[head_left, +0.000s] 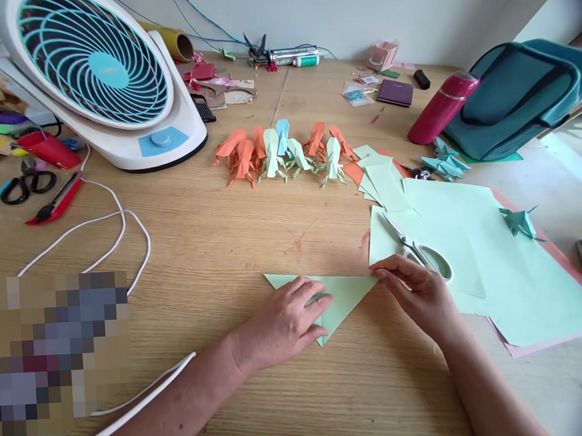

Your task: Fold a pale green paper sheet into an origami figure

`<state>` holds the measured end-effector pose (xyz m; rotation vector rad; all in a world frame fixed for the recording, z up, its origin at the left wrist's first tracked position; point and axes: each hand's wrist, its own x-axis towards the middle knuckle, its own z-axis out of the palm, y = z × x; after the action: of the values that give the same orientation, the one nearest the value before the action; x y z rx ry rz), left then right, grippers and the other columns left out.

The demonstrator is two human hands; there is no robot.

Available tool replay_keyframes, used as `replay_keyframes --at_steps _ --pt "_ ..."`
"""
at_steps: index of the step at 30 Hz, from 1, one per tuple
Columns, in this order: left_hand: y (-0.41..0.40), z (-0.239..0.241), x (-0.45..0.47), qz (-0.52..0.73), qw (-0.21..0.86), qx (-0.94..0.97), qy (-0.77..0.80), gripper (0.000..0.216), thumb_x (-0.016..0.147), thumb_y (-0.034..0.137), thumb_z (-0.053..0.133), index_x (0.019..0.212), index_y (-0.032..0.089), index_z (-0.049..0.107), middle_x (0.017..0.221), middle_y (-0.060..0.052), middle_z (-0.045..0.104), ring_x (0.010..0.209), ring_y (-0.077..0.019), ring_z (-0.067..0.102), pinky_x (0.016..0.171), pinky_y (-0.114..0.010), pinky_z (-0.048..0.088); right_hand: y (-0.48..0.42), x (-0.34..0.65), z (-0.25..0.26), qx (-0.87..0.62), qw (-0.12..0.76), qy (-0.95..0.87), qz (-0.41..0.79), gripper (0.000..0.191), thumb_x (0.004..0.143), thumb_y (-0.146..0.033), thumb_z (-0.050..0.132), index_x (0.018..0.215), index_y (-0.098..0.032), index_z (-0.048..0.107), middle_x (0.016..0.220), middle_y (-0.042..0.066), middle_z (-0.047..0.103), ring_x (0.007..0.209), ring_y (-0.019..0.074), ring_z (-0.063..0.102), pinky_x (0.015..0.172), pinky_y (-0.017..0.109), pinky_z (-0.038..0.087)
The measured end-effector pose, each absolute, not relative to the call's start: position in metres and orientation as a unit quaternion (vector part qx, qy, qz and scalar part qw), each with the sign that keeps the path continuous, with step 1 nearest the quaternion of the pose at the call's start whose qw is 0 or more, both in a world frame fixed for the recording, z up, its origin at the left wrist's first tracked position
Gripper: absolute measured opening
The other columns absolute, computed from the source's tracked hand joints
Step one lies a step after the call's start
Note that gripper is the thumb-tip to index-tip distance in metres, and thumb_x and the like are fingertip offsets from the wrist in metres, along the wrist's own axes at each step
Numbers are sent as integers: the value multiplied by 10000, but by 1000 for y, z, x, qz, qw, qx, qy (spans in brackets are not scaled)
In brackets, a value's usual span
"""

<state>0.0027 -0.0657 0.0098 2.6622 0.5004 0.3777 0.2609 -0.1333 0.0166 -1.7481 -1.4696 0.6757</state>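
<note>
A pale green sheet of paper, folded into a triangle (344, 296), lies on the wooden table with one point towards me. My left hand (289, 319) rests on its left part with the fingers apart, pressing it against the tabletop. At the right corner my right hand (417, 296) pinches the paper between thumb and fingertips. Scissors with pale handles (422, 253) lie just beyond my right hand, on large pale green sheets (458, 235), with the handle partly behind the hand. Smaller green pieces (384, 184) overlap farther back.
Folded paper figures (271, 154) in orange, green and blue stand in a row. A fan (164, 137) is at the left, near black-handled scissors (28, 183) and a white cable (148, 238). A pink bottle (444, 109) leans by a teal bag (509, 102); teal figures (519, 222) lie right.
</note>
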Motion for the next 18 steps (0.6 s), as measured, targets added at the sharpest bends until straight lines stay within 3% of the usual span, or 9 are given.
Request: replay_keyframes --at_steps 6,14,16,18 --pt "-67 12 5 125 209 952 183 367 859 266 669 1194 147 578 1216 -117 587 1105 -273 543 980 -423 490 -134 259 10 -642 474 -457 393 248 881 -425 648 1007 -218 703 897 57 731 835 190 680 744 306 564" --pt "-70 12 7 127 205 953 182 333 869 274 655 1175 163 585 1170 -108 594 1083 -272 552 967 -426 496 -141 238 26 -623 421 -486 446 557 830 -654 588 1154 -214 698 1019 111 759 970 271 701 807 369 579" --pt "-70 12 8 130 200 954 179 339 875 283 650 1182 156 582 1157 -108 599 1071 -268 555 962 -422 499 -145 230 25 -640 397 -498 430 581 820 -651 603 1180 -203 690 901 90 762 791 233 708 667 317 577" --pt "-70 11 8 137 197 955 172 321 889 285 634 1173 144 583 1145 -110 608 1063 -262 558 958 -415 505 -148 222 22 -677 362 -503 398 518 819 -564 659 1166 -180 697 619 14 677 515 156 595 461 245 477"
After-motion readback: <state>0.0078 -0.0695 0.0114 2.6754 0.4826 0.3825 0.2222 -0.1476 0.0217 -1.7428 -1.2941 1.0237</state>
